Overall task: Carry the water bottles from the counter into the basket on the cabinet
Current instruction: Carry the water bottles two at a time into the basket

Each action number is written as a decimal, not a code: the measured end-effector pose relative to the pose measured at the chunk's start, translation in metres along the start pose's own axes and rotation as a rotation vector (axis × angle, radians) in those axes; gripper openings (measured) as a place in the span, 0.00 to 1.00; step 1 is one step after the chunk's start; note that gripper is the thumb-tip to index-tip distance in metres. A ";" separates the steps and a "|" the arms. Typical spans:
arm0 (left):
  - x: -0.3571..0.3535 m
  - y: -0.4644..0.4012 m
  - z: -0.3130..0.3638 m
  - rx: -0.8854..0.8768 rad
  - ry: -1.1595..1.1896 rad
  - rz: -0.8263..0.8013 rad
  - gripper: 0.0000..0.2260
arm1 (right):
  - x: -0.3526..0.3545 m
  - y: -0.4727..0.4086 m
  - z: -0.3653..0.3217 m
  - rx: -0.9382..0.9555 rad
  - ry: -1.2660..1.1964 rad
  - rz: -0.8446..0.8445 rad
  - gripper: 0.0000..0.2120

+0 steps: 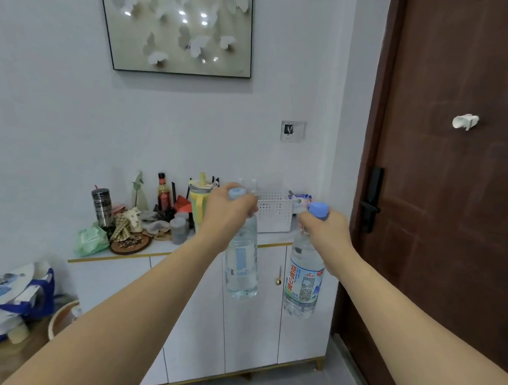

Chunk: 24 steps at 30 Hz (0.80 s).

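A brown door [456, 206] is seen right of the white cabinet [250, 312], whose cluttered top carries a white basket [275, 213]. In front of the cabinet, two water bottles are held upright, caps up: one [241, 266] gripped by the left hand [227, 214], the other [303, 280] by the right hand [325, 230].
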<state>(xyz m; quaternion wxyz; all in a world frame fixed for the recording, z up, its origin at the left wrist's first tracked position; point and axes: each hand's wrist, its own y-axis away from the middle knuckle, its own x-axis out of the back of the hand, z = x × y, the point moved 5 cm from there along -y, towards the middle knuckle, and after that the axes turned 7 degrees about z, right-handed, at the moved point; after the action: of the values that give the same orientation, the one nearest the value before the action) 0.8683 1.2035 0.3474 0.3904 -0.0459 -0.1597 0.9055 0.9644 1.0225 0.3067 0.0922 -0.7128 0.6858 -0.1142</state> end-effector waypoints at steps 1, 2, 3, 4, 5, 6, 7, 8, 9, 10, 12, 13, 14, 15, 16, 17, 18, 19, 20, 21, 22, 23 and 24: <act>-0.009 -0.016 -0.002 -0.010 -0.015 -0.006 0.02 | -0.004 -0.019 0.003 0.003 -0.011 -0.002 0.11; -0.019 -0.033 -0.002 -0.017 -0.027 -0.007 0.03 | -0.009 -0.038 0.005 0.007 -0.022 -0.008 0.13; -0.028 -0.050 -0.004 -0.018 -0.038 -0.004 0.05 | -0.013 -0.057 0.007 0.013 -0.027 -0.011 0.15; -0.036 -0.065 -0.003 -0.014 -0.052 0.004 0.06 | -0.017 -0.076 0.008 0.012 -0.029 -0.013 0.16; -0.044 -0.081 -0.004 -0.019 -0.058 0.014 0.06 | -0.022 -0.094 0.009 0.008 -0.029 -0.014 0.16; -0.052 -0.094 -0.002 -0.029 -0.059 0.018 0.06 | -0.026 -0.111 0.010 0.007 -0.031 -0.014 0.14; -0.060 -0.109 -0.004 -0.040 -0.053 0.022 0.07 | -0.030 -0.128 0.012 0.014 -0.035 -0.007 0.10; -0.068 -0.122 -0.006 -0.046 -0.048 0.021 0.07 | -0.034 -0.143 0.013 0.020 -0.044 0.004 0.07; -0.075 -0.135 -0.009 -0.052 -0.042 0.021 0.08 | -0.037 -0.157 0.016 0.029 -0.054 0.013 0.08; -0.081 -0.147 -0.012 -0.050 -0.041 0.024 0.08 | -0.040 -0.170 0.019 0.038 -0.061 0.015 0.09; -0.092 -0.170 -0.022 -0.034 -0.034 0.041 0.07 | -0.047 -0.192 0.027 0.041 -0.073 0.002 0.09; -0.098 -0.182 -0.026 -0.028 -0.028 0.045 0.07 | -0.050 -0.203 0.032 0.038 -0.075 -0.007 0.08; -0.104 -0.193 -0.030 -0.026 -0.021 0.045 0.06 | -0.053 -0.215 0.035 0.032 -0.076 -0.012 0.08; -0.110 -0.206 -0.034 -0.028 -0.012 0.045 0.04 | -0.056 -0.227 0.039 0.025 -0.079 -0.017 0.08; -0.116 -0.218 -0.037 -0.029 -0.006 0.045 0.02 | -0.060 -0.239 0.042 0.018 -0.089 -0.019 0.09; -0.122 -0.231 -0.040 -0.030 -0.004 0.046 0.02 | -0.063 -0.252 0.044 0.021 -0.103 -0.018 0.08; -0.127 -0.245 -0.043 -0.029 -0.001 0.046 0.02 | -0.066 -0.265 0.045 0.031 -0.113 -0.012 0.06; -0.134 -0.259 -0.046 -0.033 0.005 0.044 0.02 | -0.070 -0.279 0.047 0.042 -0.114 -0.004 0.06; -0.140 -0.273 -0.048 -0.040 0.012 0.043 0.02 | -0.073 -0.294 0.048 0.052 -0.117 0.005 0.05; -0.146 -0.289 -0.050 -0.048 0.021 0.043 0.02 | -0.078 -0.308 0.049 0.062 -0.127 0.010 0.05; -0.152 -0.305 -0.052 -0.056 0.033 0.039 0.02 | -0.083 -0.324 0.051 0.071 -0.143 0.015 0.05; -0.159 -0.322 -0.055 -0.065 0.047 0.032 0.02 | -0.089 -0.340 0.052 0.077 -0.157 0.019 0.05; -0.165 -0.339 -0.058 -0.075 0.057 0.025 0.03 | -0.096 -0.357 0.055 0.084 -0.162 0.025 0.05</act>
<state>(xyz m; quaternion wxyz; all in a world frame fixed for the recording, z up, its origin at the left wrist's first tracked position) 1.2293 1.3179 0.3958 0.3813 -0.0885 -0.1818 0.9021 1.3182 1.1322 0.3537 0.1787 -0.7064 0.6797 -0.0835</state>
